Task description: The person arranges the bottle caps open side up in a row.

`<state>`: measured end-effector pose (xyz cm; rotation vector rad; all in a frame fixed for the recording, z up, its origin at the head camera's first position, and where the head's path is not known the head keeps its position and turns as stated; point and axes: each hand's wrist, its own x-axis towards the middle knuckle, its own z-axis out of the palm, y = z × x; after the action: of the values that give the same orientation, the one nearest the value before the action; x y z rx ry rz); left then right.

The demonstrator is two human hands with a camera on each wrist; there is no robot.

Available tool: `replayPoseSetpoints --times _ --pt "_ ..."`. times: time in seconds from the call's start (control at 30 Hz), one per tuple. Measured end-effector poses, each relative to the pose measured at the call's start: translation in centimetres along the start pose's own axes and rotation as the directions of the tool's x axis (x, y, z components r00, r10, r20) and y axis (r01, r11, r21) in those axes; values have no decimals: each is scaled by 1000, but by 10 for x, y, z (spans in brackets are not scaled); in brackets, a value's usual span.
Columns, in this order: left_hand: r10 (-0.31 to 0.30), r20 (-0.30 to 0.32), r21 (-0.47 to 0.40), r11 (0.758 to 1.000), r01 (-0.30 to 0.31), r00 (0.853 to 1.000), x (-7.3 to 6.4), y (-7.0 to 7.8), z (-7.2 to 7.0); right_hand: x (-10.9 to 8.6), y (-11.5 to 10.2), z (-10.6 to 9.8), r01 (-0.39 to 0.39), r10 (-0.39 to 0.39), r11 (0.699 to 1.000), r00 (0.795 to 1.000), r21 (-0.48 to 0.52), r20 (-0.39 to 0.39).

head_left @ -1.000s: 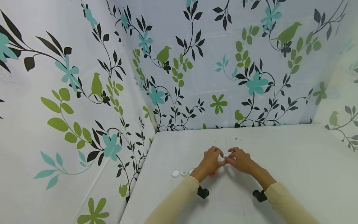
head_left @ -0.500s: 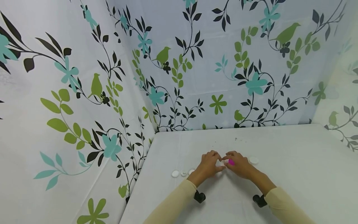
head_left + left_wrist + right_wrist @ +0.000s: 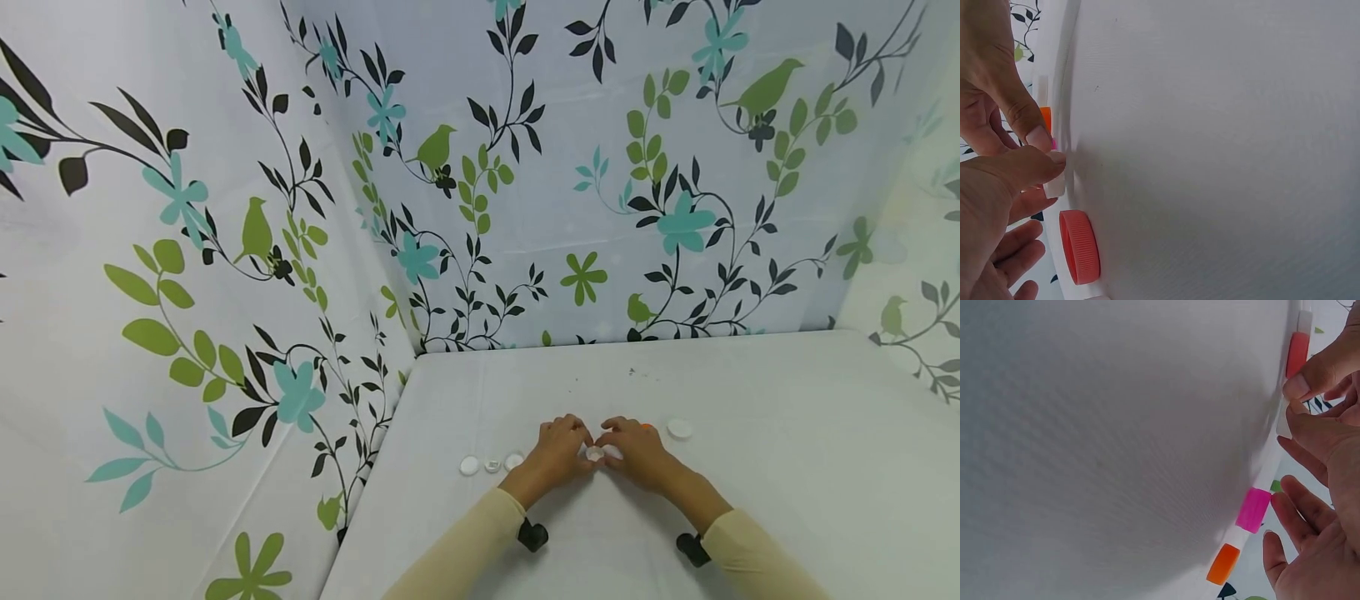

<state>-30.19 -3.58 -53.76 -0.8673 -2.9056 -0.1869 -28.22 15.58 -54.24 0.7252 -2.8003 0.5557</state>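
Note:
Both hands meet over the table around a small white bottle cap (image 3: 595, 454). My left hand (image 3: 557, 450) pinches one side of the cap with thumb and fingertips, and my right hand (image 3: 637, 450) pinches the other. Its white side wall shows below the left thumb (image 3: 1041, 165) in the left wrist view. A ribbed red bottle cap (image 3: 1080, 247) stands on the table beside the left hand. Close to the right hand's spread fingers, in the right wrist view, are a magenta cap (image 3: 1253, 510) and an orange cap (image 3: 1223, 564). The left hand hides the red cap in the head view.
Three white caps, the outermost a white disc (image 3: 468, 465), lie in a row left of the left hand. Another white cap (image 3: 679, 429) is beyond the right hand. A white table (image 3: 787, 433) reaches back to a leaf-and-bird patterned curtain (image 3: 480, 167).
Both hands have come down and nearer the body, holding the white cap between them. The orange cap now shows behind the right hand; the magenta one has gone from the head view.

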Motion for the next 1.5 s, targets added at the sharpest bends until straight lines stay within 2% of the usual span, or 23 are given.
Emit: replayPoseSetpoints --times 0.3,0.6,0.7,0.83,0.93,1.0,1.17,1.3,1.5 --pt "-1 13 4 1000 1 1000 -3 3 -2 -2 -5 1 -30 30 999 1000 -27 2" --pt "-15 48 -16 1000 16 999 -4 4 -7 -3 -4 1 -19 19 1000 1000 -18 -9" --pt "-17 66 -24 1000 19 998 -4 3 -8 -2 0 -3 -22 22 1000 1000 -14 -1" --pt "-25 49 -25 999 26 998 -1 1 -10 2 10 -14 -50 49 998 999 -31 -18" --pt "-33 13 -40 999 33 999 6 1 -10 7 20 -23 -87 86 995 996 -50 -14" --pt "-37 10 -49 998 37 999 13 2 -11 9 27 -27 -117 117 992 993 -57 8" --pt "-40 46 -42 998 42 998 34 13 -15 14 37 -31 -151 155 987 986 -55 63" --pt "-52 85 -2 999 53 995 48 23 -14 15 39 -28 -160 162 987 983 -23 85" --pt "-69 103 126 990 56 992 62 33 -9 17 43 -19 -174 177 984 981 -37 81"
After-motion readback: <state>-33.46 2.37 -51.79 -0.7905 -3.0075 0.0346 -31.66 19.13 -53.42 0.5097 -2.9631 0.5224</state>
